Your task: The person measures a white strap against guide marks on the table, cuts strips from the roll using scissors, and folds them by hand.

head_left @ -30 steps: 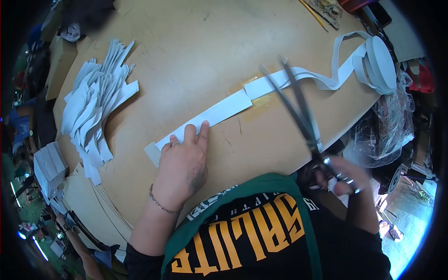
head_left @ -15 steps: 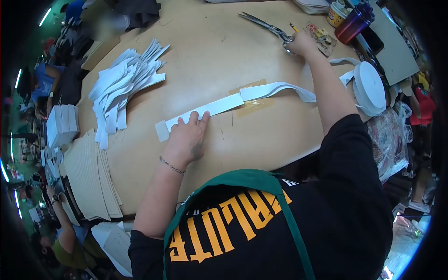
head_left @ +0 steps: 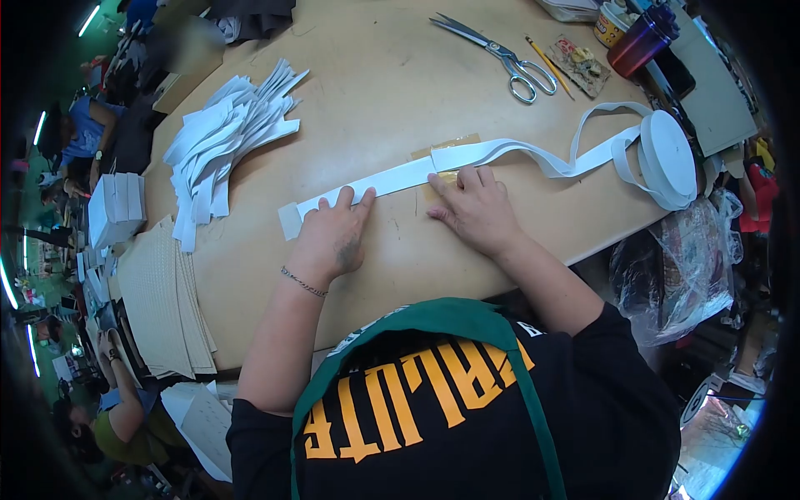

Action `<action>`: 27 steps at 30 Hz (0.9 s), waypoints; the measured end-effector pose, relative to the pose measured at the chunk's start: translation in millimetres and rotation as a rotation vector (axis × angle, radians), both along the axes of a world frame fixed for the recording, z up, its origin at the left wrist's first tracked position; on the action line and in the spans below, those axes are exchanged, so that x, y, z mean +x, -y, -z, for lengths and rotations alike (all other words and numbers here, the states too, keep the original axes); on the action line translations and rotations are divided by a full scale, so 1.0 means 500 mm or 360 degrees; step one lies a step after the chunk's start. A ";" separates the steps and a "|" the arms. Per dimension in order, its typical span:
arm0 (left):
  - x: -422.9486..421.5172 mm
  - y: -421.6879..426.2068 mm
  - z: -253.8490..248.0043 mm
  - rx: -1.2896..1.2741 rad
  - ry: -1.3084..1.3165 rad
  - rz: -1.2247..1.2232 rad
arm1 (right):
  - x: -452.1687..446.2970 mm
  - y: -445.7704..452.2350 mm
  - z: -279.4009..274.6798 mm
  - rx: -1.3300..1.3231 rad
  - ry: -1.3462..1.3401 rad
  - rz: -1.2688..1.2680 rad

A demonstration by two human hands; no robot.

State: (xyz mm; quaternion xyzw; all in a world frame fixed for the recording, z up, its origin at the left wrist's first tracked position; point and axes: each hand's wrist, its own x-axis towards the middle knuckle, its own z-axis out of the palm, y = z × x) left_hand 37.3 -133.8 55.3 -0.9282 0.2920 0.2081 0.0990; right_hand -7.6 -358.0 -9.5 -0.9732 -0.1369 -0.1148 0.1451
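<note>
A white strip [head_left: 392, 177] lies slantwise on the tan table [head_left: 367, 83]. My left hand [head_left: 333, 233] rests with spread fingertips on the strip's left part, near a pale piece [head_left: 289, 221] at its end. At the strip's right end my right hand [head_left: 477, 208] touches down, fingers apart, beside brown tape [head_left: 446, 177] on the table. The white band [head_left: 533, 154] meets the strip there and runs in loose curves to a white roll [head_left: 667, 158]. The scissors [head_left: 502, 54] lie on the table beyond both hands, blades partly apart.
Cut white strips [head_left: 225, 142] are heaped at the left. A pencil [head_left: 550, 67], a small block [head_left: 579, 65] and a purple-red bottle [head_left: 642, 40] are at the upper right. Beige sheets [head_left: 158, 300] lie at the lower left; a person [head_left: 125, 417] is beyond them.
My right hand has put the scissors down at the far side of the table and come back to the strip's right end. My left hand has stayed on the strip.
</note>
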 end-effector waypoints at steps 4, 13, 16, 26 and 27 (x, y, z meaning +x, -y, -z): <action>-0.001 -0.003 0.004 -0.0010 -0.0004 0.0011 | -0.005 -0.005 -0.006 0.0022 -0.0048 0.0063; 0.003 -0.003 0.003 0.0010 -0.0015 0.0024 | 0.061 0.074 0.012 0.0227 -0.0004 0.0088; 0.002 -0.001 -0.002 0.0011 -0.0039 0.0017 | 0.105 0.109 0.007 0.0126 0.0208 0.0131; -0.001 -0.011 0.005 -0.0180 -0.0008 -0.0036 | 0.145 -0.037 -0.041 0.0256 -0.0522 -0.0275; -0.001 -0.012 0.006 -0.0186 -0.0004 -0.0066 | 0.155 -0.039 -0.047 0.0215 -0.0635 -0.0242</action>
